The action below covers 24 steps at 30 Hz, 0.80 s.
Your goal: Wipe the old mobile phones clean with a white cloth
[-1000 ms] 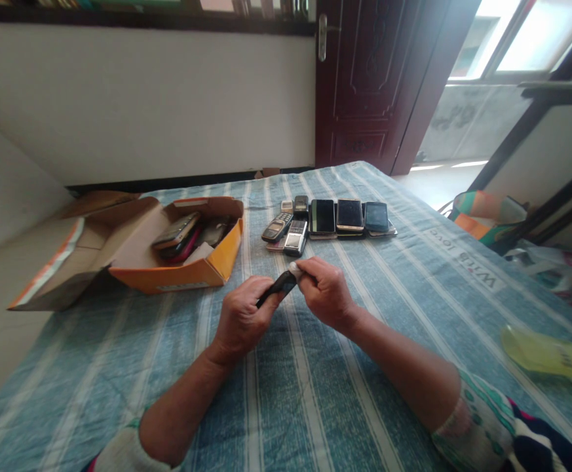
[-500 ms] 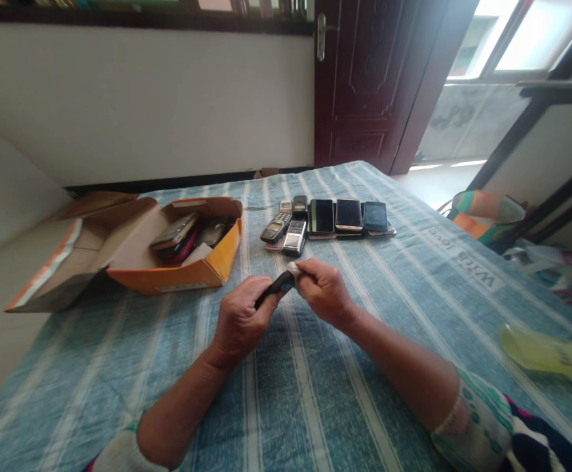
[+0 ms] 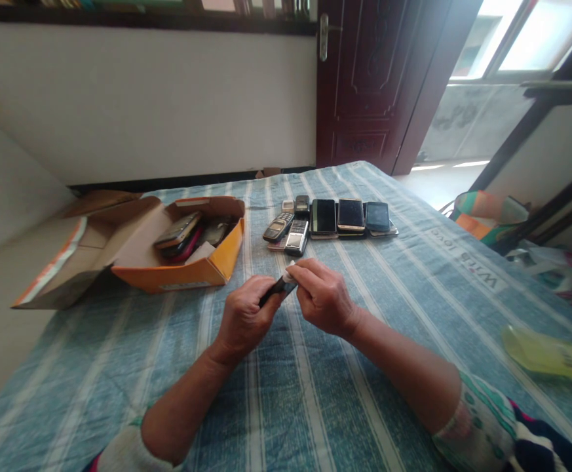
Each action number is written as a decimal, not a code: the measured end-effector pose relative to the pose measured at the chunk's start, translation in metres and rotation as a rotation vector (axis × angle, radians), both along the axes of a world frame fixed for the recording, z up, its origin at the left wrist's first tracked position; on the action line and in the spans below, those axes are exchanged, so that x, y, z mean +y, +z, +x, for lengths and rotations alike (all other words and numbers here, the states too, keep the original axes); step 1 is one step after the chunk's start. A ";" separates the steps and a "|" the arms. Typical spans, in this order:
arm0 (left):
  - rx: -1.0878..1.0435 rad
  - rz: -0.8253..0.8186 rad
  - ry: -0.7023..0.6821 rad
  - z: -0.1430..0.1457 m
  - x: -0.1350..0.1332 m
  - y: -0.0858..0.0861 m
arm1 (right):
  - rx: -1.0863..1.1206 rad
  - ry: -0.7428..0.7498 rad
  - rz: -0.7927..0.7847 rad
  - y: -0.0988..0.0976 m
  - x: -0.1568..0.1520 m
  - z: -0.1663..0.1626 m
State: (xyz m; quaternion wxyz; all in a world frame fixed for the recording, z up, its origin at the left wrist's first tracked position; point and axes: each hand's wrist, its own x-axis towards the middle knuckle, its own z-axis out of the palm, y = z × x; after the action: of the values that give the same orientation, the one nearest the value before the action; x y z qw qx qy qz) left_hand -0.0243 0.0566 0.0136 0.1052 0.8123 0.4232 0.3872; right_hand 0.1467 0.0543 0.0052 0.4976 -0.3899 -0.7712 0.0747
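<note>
A black phone, seen nearly edge-on, slants upward in mid-air at the centre of the grip. The left hand is clenched around its lower end, thumb along the near side; the right hand, fingers curled, pinches a small white wad against its upper end. The wad's material is unclear.

Just beyond the grip lies a cluster of keypad phones: one with a silver screen nearest, a dark one tilted at its left, and two smaller ones behind. Beyond the right hand, three touchscreen phones lie side by side, faces up, with other flat pieces under them.

Left of the grip and a little farther off stands an orange cardboard box, its lid folded out to the left. Inside, a silver-grey phone rests on a pink-red one; to their right are a darker phone and a pale scrap. Blue striped cloth spreads beneath everything. Far right of the grip lies a yellow plastic bag, its contents indistinct.
</note>
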 end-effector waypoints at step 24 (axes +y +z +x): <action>-0.093 -0.016 -0.005 0.003 0.000 0.003 | 0.499 0.033 -0.389 0.010 0.006 -0.001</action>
State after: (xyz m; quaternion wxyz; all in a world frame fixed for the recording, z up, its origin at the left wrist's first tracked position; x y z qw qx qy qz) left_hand -0.0211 0.0567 0.0164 0.1322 0.7935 0.4190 0.4211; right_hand 0.1453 0.0607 0.0151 0.5861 -0.4350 -0.6028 0.3222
